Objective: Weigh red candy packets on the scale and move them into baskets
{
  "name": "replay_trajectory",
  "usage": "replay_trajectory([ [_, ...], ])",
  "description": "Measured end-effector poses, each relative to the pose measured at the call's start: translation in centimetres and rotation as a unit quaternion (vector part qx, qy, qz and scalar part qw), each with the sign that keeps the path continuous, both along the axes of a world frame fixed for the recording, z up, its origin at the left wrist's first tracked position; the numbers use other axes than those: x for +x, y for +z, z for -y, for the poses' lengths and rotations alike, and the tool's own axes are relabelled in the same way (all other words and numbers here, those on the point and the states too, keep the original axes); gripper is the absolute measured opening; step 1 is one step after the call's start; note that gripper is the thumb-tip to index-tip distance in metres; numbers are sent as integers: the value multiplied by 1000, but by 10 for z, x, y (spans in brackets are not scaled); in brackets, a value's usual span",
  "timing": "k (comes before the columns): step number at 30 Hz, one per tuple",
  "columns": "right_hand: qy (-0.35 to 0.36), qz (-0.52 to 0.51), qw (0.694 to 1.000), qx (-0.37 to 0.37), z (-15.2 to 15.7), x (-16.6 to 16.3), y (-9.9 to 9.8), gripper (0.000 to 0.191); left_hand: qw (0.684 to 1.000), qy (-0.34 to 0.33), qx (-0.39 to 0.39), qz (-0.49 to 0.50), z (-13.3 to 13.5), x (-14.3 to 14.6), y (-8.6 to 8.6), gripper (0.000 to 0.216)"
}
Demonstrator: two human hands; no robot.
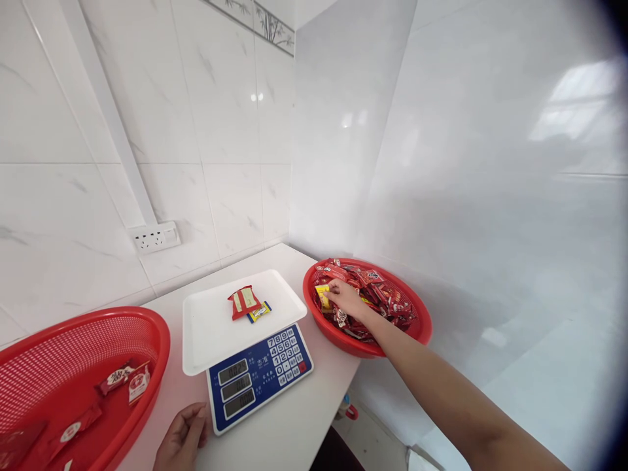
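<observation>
My right hand (347, 299) reaches into the right red basket (426, 326) and pinches a small yellow packet (322, 297) at the basket's left side. Many red snack packets (387, 299) lie heaped under and around it. My left hand (182, 437) rests on the table by the near left corner of the scale (262, 376), fingers curled and nothing visible in them. On the scale's white tray (206, 327) lie a red packet with a pale label (244, 301) and a yellow and blue packet (260, 312), partly overlapping.
To the left stands a second red basket (164, 340), with several red packets (81, 425) at its bottom. The white table (275, 432) meets a tiled wall behind, where a power socket (154, 237) is mounted. A grey-white wall borders the right basket.
</observation>
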State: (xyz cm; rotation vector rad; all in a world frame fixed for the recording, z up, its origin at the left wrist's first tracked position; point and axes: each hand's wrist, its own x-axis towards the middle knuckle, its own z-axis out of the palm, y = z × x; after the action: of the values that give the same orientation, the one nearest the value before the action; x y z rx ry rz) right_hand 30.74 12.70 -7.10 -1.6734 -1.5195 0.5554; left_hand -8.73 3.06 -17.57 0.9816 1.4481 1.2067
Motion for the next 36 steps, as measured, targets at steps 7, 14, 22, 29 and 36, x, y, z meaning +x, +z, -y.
replay_trajectory([
  [7,-47,-113,992,35,2,11,3,28,1000,-10,8,-25,1,-1,2,51],
  [14,-67,-163,983,47,6,12,6,35,1000,-4,7,-28,6,3,8,50],
  [22,-87,-169,980,51,7,11,9,32,999,-1,14,-31,6,5,9,50],
  [29,-9,-143,989,43,1,-26,30,30,999,1,27,-21,12,12,23,48],
  [36,64,-82,994,29,-22,-92,33,38,999,-3,26,-22,14,12,25,41],
])
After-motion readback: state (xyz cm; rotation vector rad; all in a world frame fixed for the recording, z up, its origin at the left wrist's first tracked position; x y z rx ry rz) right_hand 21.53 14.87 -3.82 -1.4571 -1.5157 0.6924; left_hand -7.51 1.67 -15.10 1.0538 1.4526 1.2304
